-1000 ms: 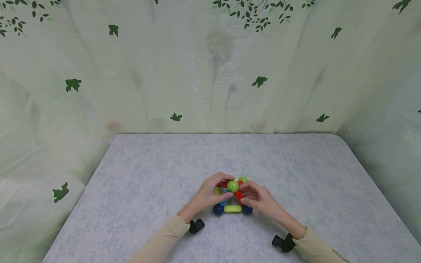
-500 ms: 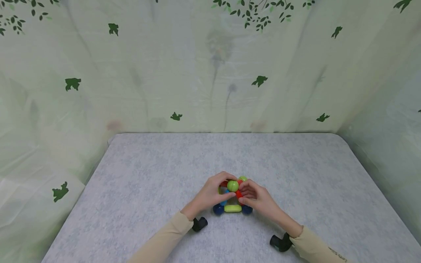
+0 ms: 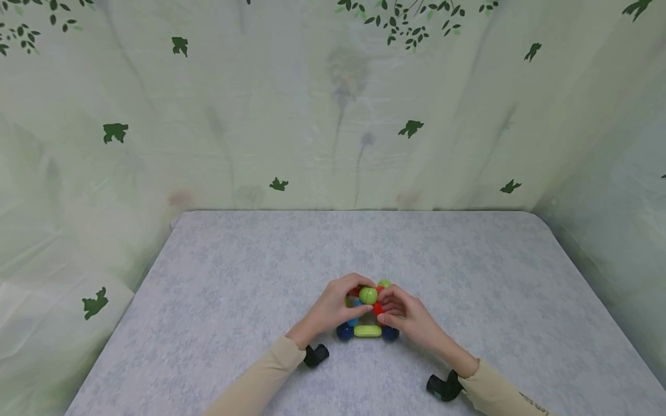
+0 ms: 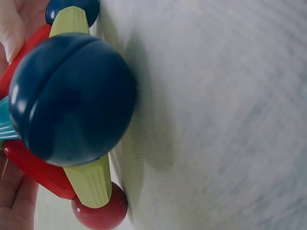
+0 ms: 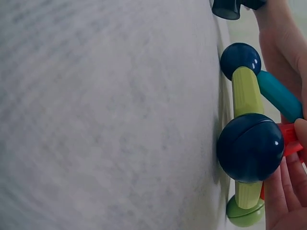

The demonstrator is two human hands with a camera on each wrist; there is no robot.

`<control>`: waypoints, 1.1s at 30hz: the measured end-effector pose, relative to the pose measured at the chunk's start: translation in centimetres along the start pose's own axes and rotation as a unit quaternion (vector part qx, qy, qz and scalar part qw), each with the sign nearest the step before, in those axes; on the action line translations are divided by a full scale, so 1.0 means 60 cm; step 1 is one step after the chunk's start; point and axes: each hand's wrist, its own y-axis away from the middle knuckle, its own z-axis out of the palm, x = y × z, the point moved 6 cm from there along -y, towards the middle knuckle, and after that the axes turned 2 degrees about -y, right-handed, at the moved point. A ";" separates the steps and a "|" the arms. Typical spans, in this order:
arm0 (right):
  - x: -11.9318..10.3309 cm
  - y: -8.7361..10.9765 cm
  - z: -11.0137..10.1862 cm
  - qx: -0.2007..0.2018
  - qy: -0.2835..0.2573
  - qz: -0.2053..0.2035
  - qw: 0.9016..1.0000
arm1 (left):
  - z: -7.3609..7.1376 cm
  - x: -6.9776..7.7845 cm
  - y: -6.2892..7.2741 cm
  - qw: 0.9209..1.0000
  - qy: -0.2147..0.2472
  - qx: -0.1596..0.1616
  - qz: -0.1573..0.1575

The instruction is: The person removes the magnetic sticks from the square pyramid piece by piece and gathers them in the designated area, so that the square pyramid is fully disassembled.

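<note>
A toy frame of coloured balls and rods stands on the table between both hands. My left hand (image 3: 338,301) holds the light green ball (image 3: 368,296) at its top between fingers and thumb. My right hand (image 3: 413,318) pinches a red rod (image 3: 378,310) sloping down from that ball. Two dark blue balls (image 3: 345,331) form the front corners, joined by a yellow-green rod (image 3: 367,331). A blue rod (image 3: 354,319) slopes up on the left. At the back corners are a red ball (image 4: 101,211) and another green ball (image 5: 245,212). My fingers partly hide the upper rods.
The table (image 3: 250,260) has a mottled grey cover. Behind it hangs a pale sheet (image 3: 291,104) with leaf prints. A black wrist camera (image 3: 315,355) sits under the left wrist, another black camera (image 3: 444,387) by the right one.
My left hand has shifted slightly to the right, and my right hand's wrist slightly to the left. Both keep their hold, and the toy frame stays in place.
</note>
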 end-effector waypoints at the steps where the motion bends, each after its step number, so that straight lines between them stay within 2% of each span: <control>1: 0.000 0.000 0.000 0.001 0.001 -0.001 1.000 | 0.000 0.000 0.000 1.000 -0.001 0.000 0.001; 10: -0.002 0.003 0.001 0.003 -0.005 -0.002 1.000 | 0.000 -0.003 0.000 1.000 0.005 -0.006 -0.014; 15: -0.004 0.005 0.001 0.005 -0.010 0.000 1.000 | -0.003 0.006 -0.001 1.000 0.005 0.000 -0.008; 18: -0.003 0.005 0.000 0.006 -0.014 0.000 1.000 | -0.002 0.005 -0.001 1.000 0.003 0.001 -0.010; 20: -0.002 0.006 0.000 0.005 -0.017 0.001 1.000 | 0.000 -0.004 0.001 1.000 0.003 0.001 -0.010; 27: -0.004 0.007 0.000 0.007 -0.027 -0.003 1.000 | -0.001 -0.006 0.002 1.000 0.008 0.002 -0.012; 33: 0.001 0.009 -0.002 0.020 -0.024 0.016 0.999 | -0.015 -0.012 0.005 0.999 0.018 0.030 -0.042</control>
